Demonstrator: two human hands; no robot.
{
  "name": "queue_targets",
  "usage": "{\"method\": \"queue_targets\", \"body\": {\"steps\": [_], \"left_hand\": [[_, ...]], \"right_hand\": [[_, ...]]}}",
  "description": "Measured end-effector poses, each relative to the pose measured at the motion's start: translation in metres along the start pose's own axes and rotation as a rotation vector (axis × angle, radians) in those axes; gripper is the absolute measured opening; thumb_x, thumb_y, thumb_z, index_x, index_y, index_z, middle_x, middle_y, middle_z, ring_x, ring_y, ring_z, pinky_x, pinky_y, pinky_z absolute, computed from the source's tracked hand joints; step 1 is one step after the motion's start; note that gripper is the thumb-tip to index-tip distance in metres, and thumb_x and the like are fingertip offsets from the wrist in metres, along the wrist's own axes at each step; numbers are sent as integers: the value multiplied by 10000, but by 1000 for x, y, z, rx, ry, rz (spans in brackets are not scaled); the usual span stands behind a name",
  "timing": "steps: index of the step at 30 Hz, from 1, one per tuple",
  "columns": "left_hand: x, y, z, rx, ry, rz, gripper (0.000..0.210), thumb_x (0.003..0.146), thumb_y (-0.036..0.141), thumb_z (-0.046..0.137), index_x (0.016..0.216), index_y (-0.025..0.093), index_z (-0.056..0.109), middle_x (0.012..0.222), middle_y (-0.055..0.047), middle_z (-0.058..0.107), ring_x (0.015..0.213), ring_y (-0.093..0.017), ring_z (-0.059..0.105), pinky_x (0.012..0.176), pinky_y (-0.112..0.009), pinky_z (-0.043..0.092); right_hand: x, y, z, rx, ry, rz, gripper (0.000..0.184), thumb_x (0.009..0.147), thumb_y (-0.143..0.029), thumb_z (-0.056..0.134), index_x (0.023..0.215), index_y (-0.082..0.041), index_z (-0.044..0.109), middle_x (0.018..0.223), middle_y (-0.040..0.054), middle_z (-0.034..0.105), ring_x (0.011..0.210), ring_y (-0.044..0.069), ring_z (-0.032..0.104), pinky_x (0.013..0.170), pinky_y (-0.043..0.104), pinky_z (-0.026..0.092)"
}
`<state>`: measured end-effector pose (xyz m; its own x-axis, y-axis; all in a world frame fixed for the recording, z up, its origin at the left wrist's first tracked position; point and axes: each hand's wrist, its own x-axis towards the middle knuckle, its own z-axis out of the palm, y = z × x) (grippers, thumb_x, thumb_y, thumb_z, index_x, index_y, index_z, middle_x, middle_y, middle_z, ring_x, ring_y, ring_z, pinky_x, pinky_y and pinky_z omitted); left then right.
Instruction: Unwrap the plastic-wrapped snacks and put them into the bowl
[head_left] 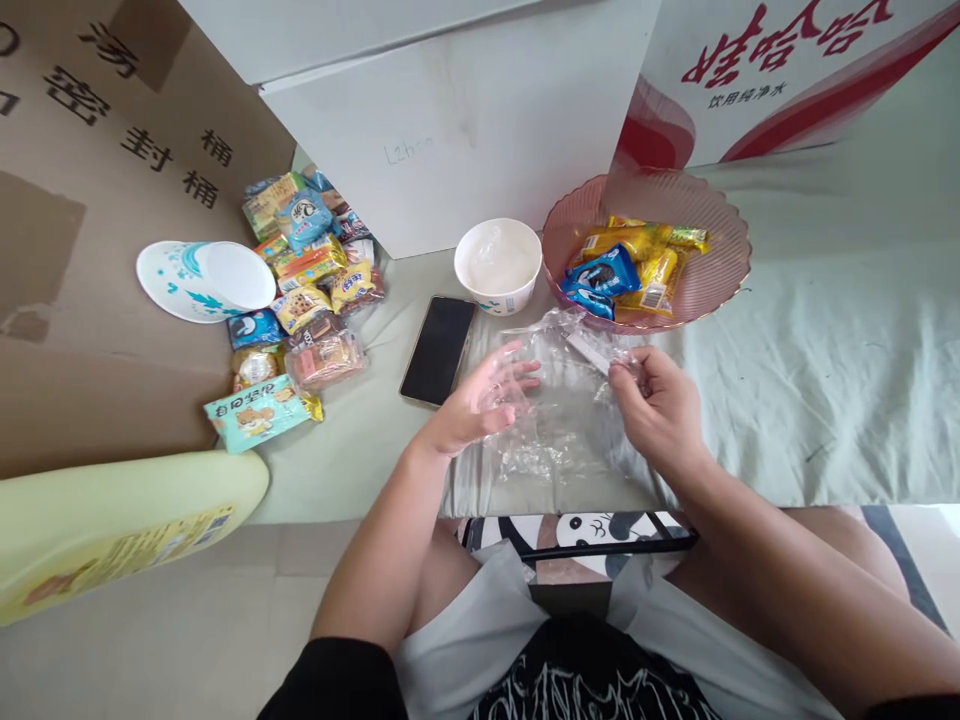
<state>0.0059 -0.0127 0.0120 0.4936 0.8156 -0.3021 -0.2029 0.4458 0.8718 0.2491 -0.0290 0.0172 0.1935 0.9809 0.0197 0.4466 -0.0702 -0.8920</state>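
A clear plastic bag (566,425) is spread between my hands over the cloth-covered surface, with a white strip (589,353) near its upper right edge. My right hand (660,405) pinches the bag's edge beside that strip. Fingers apart, my left hand (480,402) rests against the bag's left side, some fingertips showing through the film; I cannot tell whether they are inside it. Just beyond the bag stand a white paper bowl (499,262) and a pink ribbed bowl (720,245) with yellow and blue snack packets in it. A dark phone (439,350) lies by my left hand.
Many wrapped snacks (307,260) are piled at the left, with a tipped white paper bowl (202,280) beside them. A brown carton (112,230), a white box (480,140) and a printed water carton (772,80) border the surface. A pale yellow container (127,520) stands at the left front.
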Motion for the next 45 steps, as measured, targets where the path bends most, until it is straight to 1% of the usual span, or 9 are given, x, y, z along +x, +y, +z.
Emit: {"method": "queue_targets", "body": {"steps": [6, 13, 18, 24, 27, 30, 35, 40, 45], "left_hand": [[-4, -1, -6, 293, -115, -9, 1263, 558, 388, 982, 1611, 384, 284, 1619, -169, 414, 1477, -372, 452, 1201, -555, 378], [-4, -4, -6, 466, -214, -8, 1239, 570, 314, 965, 1606, 382, 289, 1605, -142, 442, 1501, -349, 431, 1228, -557, 348], [-4, -2, -3, 494, -66, -14, 806, 731, 387, 859, 1455, 288, 522, 1520, -139, 550, 1433, -330, 509, 1201, -517, 386], [-7, 5, 4, 636, -133, 47, 750, 692, 223, 834, 1399, 267, 588, 1441, -94, 618, 1307, -279, 595, 1138, -420, 445], [-6, 4, 7, 618, -19, 85, 592, 739, 285, 821, 1306, 235, 659, 1312, -97, 691, 1194, -264, 646, 1049, -378, 489], [-2, 3, 7, 512, 128, 146, 390, 788, 438, 802, 1091, 197, 753, 1097, -95, 757, 1040, -252, 690, 938, -344, 518], [4, 4, 8, 228, 340, 227, 470, 770, 641, 767, 800, 172, 759, 832, -73, 754, 795, -211, 693, 797, -329, 544], [6, 8, 9, 76, 476, 268, 413, 796, 528, 764, 614, 182, 631, 590, -3, 609, 590, -137, 583, 616, -263, 475], [6, 14, 12, -31, 543, 237, 426, 860, 438, 693, 564, 194, 509, 478, 40, 437, 466, -101, 469, 512, -236, 392]], "right_hand": [[8, 7, -8, 133, 63, 26, 153, 907, -352, 599, 807, -247, 548, 597, -30, 487, 525, 143, 423, 500, 293, 326], [11, 12, -11, 167, 87, 7, 181, 930, -387, 593, 830, -246, 540, 602, -42, 469, 521, 133, 413, 512, 288, 329], [9, 12, -11, 161, 11, 30, 169, 921, -369, 601, 822, -245, 541, 599, -42, 466, 522, 140, 418, 527, 300, 328], [10, 11, -12, 160, 32, 18, 151, 902, -335, 601, 802, -243, 535, 620, -32, 482, 546, 143, 427, 544, 303, 336], [9, 10, -12, 150, 14, 15, 158, 911, -343, 594, 802, -243, 536, 616, -32, 483, 543, 142, 432, 539, 304, 338], [7, 9, -11, 146, -20, 7, 161, 913, -352, 595, 806, -246, 539, 603, -37, 472, 530, 141, 432, 525, 304, 338], [7, 10, -9, 184, -44, -1, 86, 892, -309, 603, 868, -261, 536, 620, -36, 499, 492, 141, 446, 480, 305, 353], [7, 10, -6, 333, -86, 16, 174, 876, -308, 619, 972, -285, 474, 711, -37, 581, 454, 128, 482, 430, 295, 396], [5, 7, -6, 357, -91, 48, 239, 874, -275, 612, 1050, -284, 451, 653, -69, 566, 451, 127, 501, 437, 276, 403]]}}
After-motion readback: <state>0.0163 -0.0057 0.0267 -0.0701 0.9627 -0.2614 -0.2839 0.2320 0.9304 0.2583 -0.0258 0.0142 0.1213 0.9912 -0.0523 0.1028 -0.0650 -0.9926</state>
